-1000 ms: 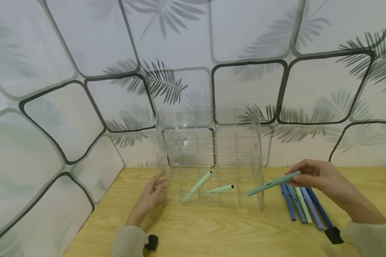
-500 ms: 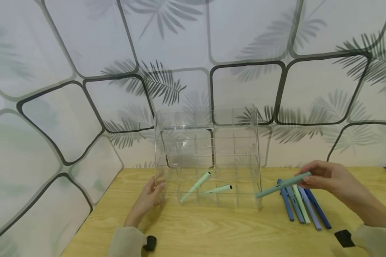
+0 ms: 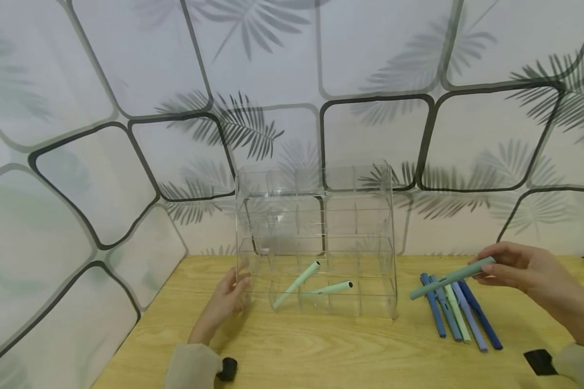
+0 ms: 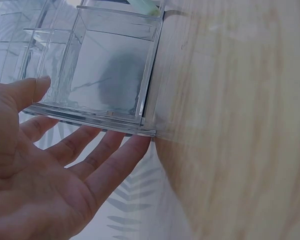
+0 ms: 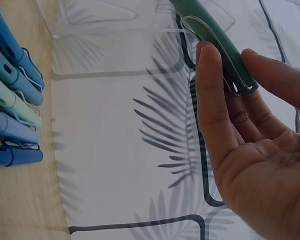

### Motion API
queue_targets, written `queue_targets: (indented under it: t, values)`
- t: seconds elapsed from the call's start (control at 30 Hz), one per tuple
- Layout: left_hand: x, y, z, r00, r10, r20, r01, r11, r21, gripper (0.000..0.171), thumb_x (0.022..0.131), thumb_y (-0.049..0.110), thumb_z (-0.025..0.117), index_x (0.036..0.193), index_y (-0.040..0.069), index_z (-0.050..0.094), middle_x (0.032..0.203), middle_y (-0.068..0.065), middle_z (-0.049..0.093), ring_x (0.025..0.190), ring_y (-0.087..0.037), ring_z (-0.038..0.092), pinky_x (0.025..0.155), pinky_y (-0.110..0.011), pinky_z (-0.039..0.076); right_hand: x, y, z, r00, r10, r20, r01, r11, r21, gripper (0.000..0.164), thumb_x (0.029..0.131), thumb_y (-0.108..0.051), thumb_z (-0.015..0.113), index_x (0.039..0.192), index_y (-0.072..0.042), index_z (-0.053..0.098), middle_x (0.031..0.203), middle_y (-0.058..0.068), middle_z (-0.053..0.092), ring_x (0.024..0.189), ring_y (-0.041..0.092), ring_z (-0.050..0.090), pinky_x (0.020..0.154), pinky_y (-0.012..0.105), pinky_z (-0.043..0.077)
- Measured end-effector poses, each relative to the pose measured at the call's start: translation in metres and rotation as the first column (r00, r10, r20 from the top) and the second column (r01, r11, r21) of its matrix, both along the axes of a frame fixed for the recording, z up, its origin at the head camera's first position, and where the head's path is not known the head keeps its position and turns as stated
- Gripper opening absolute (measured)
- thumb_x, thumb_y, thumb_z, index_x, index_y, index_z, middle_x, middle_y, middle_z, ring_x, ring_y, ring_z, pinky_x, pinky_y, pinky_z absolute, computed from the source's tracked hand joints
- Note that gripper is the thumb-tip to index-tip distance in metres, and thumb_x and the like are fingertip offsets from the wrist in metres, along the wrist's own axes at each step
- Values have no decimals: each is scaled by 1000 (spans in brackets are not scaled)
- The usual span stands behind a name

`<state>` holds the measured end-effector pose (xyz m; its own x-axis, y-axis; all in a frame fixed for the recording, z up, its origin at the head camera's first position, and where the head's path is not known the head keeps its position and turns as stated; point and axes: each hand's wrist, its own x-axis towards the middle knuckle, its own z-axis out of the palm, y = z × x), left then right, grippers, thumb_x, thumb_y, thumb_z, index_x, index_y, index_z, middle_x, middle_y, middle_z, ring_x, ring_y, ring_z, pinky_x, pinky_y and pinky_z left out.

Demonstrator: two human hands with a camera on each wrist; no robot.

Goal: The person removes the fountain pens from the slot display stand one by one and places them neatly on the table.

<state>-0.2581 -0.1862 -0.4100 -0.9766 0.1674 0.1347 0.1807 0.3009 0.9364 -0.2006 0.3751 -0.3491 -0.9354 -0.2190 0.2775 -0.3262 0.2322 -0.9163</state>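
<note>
A clear, tiered pen organizer (image 3: 316,227) stands on the wooden table. My left hand (image 3: 225,297) holds its left side wall, the thumb (image 4: 37,92) at the front and the fingers (image 4: 117,162) against the outer face. Two light green pens (image 3: 297,283) lean in its lowest row. My right hand (image 3: 521,273) pinches a teal pen (image 3: 452,278) by its clip end, between thumb and fingertips. This pen slants down to the left, in the air right of the organizer, and overlaps the loose pens in the head view. Its metal clip shows in the right wrist view.
Several capped pens (image 3: 459,316) in blues and light green lie side by side on the table (image 3: 316,351), near the right hand. Behind the table hangs a pale cloth (image 3: 375,140) with dark lines and leaf prints.
My right hand has moved right with the teal pen, from the organizer's right front corner to above the loose pens. The left hand keeps its place on the organizer.
</note>
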Motion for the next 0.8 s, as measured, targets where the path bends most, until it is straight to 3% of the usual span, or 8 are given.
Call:
queue_targets:
  t: [0.17, 0.4, 0.57, 0.8]
  values:
    - [0, 1, 0, 1000, -1, 10, 1, 1000, -1, 51, 110, 16, 48, 157, 6, 33, 149, -32, 43, 123, -43, 53, 53, -22, 45, 1, 5, 0, 997, -71, -7, 71, 997, 41, 33, 101, 10, 53, 111, -18, 67, 99, -6, 73, 86, 14, 72, 72, 28, 59]
    - [-1, 0, -1, 1000, -5, 10, 5, 1000, 8, 51, 109, 16, 48, 157, 4, 33, 148, -33, 43, 131, -49, 47, 57, -24, 49, 1, 8, 1, 997, -72, -6, 72, 996, -49, 38, 101, 11, 53, 111, -22, 68, 101, -6, 75, 85, 13, 73, 70, 28, 59]
    - [-1, 0, 0, 1000, -5, 2, 5, 1000, 1, 52, 109, 17, 49, 157, 4, 33, 148, -32, 43, 131, -48, 48, 52, -23, 44, 2, 10, 0, 991, -130, 14, 130, 991, -2, 37, 102, 7, 55, 111, -27, 66, 101, -12, 73, 85, 9, 71, 69, 26, 58]
    - [0, 0, 0, 1000, -2, 7, 2, 1000, 9, 51, 109, 18, 49, 156, 3, 33, 149, -33, 43, 131, -49, 47, 57, -24, 49, 4, 13, -1, 974, -219, 52, 217, 975, 52, 35, 103, 2, 56, 105, -32, 66, 95, -18, 69, 83, 2, 67, 67, 22, 56]
